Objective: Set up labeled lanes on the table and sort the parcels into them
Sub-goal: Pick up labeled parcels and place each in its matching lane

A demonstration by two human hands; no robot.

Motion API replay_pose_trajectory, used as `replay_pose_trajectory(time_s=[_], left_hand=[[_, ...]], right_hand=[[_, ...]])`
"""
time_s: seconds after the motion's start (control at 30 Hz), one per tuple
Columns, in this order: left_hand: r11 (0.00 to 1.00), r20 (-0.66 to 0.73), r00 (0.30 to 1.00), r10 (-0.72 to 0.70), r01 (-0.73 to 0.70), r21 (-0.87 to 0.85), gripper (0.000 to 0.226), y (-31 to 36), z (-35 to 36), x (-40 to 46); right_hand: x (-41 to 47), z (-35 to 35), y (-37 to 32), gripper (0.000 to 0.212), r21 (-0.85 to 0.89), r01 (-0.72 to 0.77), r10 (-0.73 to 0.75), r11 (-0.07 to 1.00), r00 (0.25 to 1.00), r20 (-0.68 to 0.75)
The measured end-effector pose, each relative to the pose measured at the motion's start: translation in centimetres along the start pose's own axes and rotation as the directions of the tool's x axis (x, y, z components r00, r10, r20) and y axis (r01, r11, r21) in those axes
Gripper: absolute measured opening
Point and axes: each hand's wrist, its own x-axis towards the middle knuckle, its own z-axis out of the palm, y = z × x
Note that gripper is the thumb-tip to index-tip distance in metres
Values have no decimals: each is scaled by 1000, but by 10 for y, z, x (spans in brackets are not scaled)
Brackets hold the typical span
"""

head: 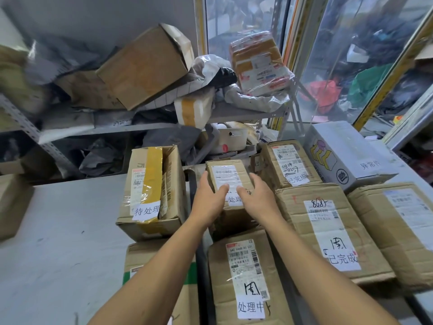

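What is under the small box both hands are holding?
The small box, gripped by the left hand and right hand, sits atop a lower carton; that carton's top is mostly covered.

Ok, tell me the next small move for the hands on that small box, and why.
Probably press the label flat. Both the left hand and the right hand hold the small box, thumbs by the label, in line with the nearer box marked 处理中.
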Motion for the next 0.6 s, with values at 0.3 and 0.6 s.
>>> replay_pose_trajectory(time_s=[0.3,0.6], left_hand=[[985,-130,979,160,-151,78,56,21,-37,-15],[929,-256,894,368,-366,57,32,39,-154,-50]], right_hand=[[-26,3,-43,54,-11,238,-237,971,963,-129],[-84,42,-151,47,119,491,-482,863,871,-95]])
